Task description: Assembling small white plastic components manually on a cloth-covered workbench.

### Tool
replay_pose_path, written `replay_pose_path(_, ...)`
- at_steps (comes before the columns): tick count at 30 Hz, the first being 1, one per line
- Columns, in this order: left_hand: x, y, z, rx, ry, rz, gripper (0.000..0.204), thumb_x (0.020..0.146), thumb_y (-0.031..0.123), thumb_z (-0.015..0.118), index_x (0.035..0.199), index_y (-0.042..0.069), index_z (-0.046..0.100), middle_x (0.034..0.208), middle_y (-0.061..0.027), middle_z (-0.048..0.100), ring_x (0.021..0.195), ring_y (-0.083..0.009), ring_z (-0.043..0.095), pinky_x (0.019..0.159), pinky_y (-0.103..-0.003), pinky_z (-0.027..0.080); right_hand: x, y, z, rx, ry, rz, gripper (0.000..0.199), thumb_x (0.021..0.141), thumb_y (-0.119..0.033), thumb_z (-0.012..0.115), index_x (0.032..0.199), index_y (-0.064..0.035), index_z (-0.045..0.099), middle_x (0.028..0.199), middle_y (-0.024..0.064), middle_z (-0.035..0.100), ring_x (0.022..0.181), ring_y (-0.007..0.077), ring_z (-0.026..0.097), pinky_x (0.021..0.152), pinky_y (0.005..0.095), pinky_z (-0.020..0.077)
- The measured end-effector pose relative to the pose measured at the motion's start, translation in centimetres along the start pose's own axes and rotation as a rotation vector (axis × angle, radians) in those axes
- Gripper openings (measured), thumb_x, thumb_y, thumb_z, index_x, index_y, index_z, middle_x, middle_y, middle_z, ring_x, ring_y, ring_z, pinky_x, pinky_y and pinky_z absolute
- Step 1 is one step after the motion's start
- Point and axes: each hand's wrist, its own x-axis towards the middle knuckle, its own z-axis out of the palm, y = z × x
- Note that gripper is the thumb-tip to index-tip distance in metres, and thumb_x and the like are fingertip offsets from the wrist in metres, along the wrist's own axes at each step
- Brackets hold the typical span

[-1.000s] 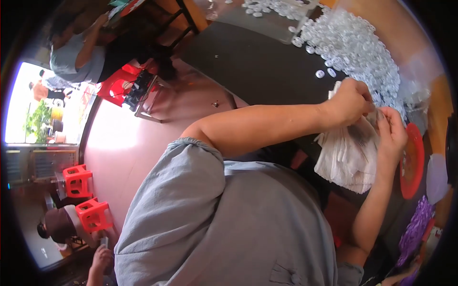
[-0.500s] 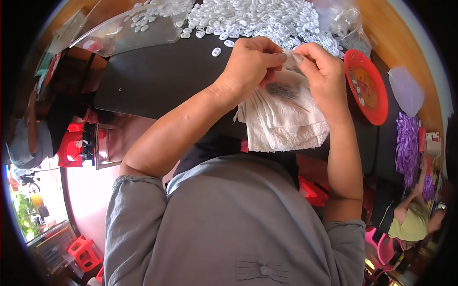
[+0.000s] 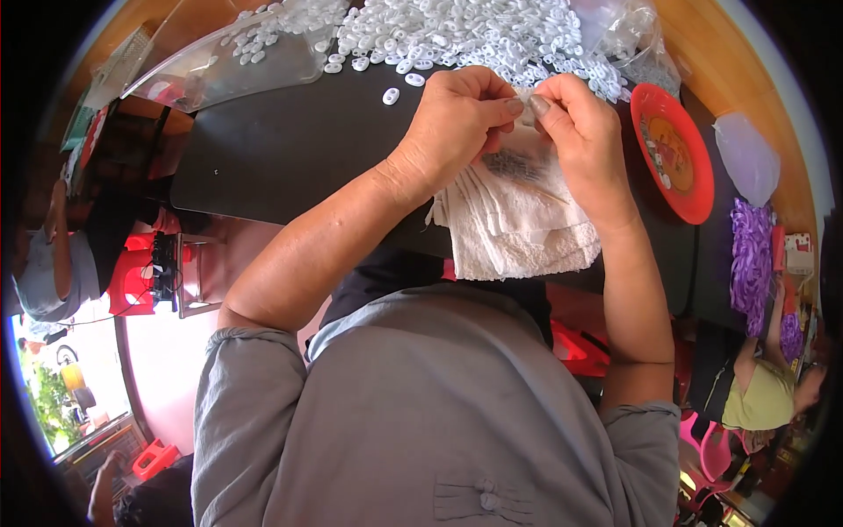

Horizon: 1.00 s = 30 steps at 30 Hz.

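Observation:
My left hand (image 3: 470, 119) and my right hand (image 3: 580, 119) meet fingertip to fingertip above a folded cream cloth (image 3: 518, 246). Thumb and forefinger are pinched on both; whatever lies between them is too small to make out. Below the fingers, a dark cluster of thin strands or pins (image 3: 509, 165) rests on the cloth, partly hidden by my hands. Just beyond, small white oval pieces with holes (image 3: 465, 35) form a large heap. A few loose ones (image 3: 391, 96) lie nearer, left of my left hand.
A clear plastic tray (image 3: 211, 86) with some white ovals stands at the far left of the black table (image 3: 263, 149). On the right are a red plate (image 3: 698, 189) holding small pieces, a clear bag (image 3: 637, 39) and purple strands (image 3: 749, 263). Other people sit at both sides.
My hands keep their pinch, with the fingertips slightly closer together. The whole view has shifted a little. Another person's arm and dark clothing have come in at lower left.

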Motion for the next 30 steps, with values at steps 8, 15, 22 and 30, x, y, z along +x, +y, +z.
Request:
replay_pose_path(8,-0.2,-0.6,0.5,-0.023,0.091,-0.004,0.010,0.090,0.007,0.062,0.085,-0.001,0.059,0.066,-0.0018,0.055,0.048,-0.0071,0.046,0.040,-0.021,0.032,-0.5,0.0,1.6,0.129,0.051,0.159,0.008,0.092,-0.008,0.054,0.089,-0.0028,0.059,0.070,-0.0030,0.055,0.060,0.0029,0.048,0.049,0.0190,0.0359)
replay_pose_path(15,-0.2,-0.9,0.8,-0.049,0.149,0.016,0.009,0.090,0.005,0.061,0.084,-0.002,0.060,0.066,-0.0020,0.056,0.048,-0.0068,0.047,0.040,-0.021,0.033,-0.7,-0.1,2.4,0.201,0.088,0.184,0.008,0.092,-0.006,0.054,0.087,-0.0028,0.059,0.069,-0.0029,0.054,0.058,0.0029,0.047,0.049,0.0182,0.0348)
replay_pose_path(22,0.3,-0.3,0.0,-0.030,0.148,0.048,0.011,0.088,0.008,0.063,0.086,-0.002,0.060,0.067,-0.0039,0.057,0.049,-0.0091,0.049,0.041,-0.024,0.036,0.1,-0.3,1.8,0.347,0.093,0.212,0.009,0.093,-0.008,0.057,0.089,-0.0016,0.062,0.070,-0.0033,0.055,0.062,0.0026,0.048,0.051,0.0183,0.0345)
replay_pose_path(30,1.6,-0.3,-1.5,-0.250,0.240,-0.127,0.011,0.088,0.008,0.063,0.085,-0.002,0.060,0.070,-0.0068,0.058,0.050,-0.0137,0.052,0.041,-0.028,0.039,1.6,0.9,-0.9,-0.286,0.005,0.016,0.009,0.085,-0.006,0.060,0.092,-0.0043,0.065,0.071,-0.0006,0.062,0.061,0.0100,0.055,0.057,0.0252,0.0425)
